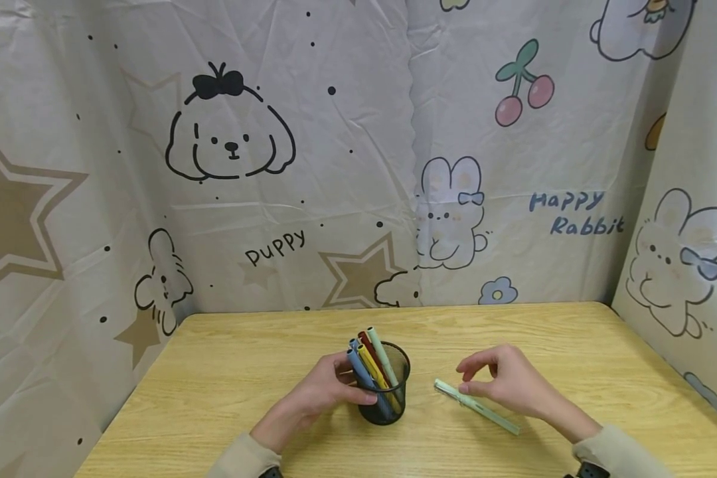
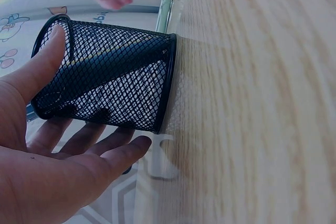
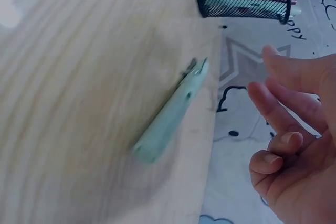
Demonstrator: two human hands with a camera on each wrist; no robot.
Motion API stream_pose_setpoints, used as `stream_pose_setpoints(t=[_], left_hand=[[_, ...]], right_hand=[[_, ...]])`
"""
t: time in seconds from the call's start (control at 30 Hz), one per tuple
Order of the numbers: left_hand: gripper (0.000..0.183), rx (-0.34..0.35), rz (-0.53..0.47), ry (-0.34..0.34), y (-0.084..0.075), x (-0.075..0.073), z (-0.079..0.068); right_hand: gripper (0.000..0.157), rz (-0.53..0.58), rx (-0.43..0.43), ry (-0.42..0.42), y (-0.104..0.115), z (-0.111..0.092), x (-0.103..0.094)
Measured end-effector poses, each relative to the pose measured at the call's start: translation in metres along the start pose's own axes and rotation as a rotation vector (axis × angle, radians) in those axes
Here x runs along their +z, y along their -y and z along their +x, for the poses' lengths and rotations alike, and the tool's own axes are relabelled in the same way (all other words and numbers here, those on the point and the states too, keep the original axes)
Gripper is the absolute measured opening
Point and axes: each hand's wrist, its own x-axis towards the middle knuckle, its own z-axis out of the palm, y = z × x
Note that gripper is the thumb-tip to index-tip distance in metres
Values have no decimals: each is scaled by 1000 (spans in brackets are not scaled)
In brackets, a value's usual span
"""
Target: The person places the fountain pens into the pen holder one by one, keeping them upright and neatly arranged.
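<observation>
My left hand (image 1: 328, 388) holds a black mesh pen holder (image 1: 388, 403), its thumb on the near side by the rim and its fingers round the back. The holder stands upright on the table with several pens in it: blue pens (image 1: 360, 367), a yellow pen (image 1: 372, 365), a dark red pen (image 1: 364, 338) and a pale green pen (image 1: 384, 355). To its right, another pale green pen (image 1: 486, 415) lies slantwise on the tabletop. Just above that pen hovers my right hand (image 1: 510, 382), fingers loosely bent and gripping nothing; the right wrist view shows a gap between the hand and the pen (image 3: 170, 114).
The light wood table (image 1: 263, 345) ends at a back edge against a hanging cloth (image 1: 358, 166) printed with cartoon animals, stars and cherries. More of this cloth hangs along the left and right sides.
</observation>
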Motion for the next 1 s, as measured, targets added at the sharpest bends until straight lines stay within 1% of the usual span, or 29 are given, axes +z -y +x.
stream_pose_setpoints(t=[0.17,0.27,0.43,0.73,1.0], left_hand=[[56,6,-2,6,0,-1,0],[55,9,-4,14,1,-1,0],[56,12,-1,13,1,-1,-1],[56,7,0,5,1,-1,0],[55,2,2,5,2,-1,1]], right_hand=[[24,-32,36,65,-12,-9,-3],[25,-45,34,91,-17,-14,-3],[27,-60,20,106,-24,-18,-2],[33,1,18,163,-37,-17,2],[31,34,23,167,-40,-16,5]])
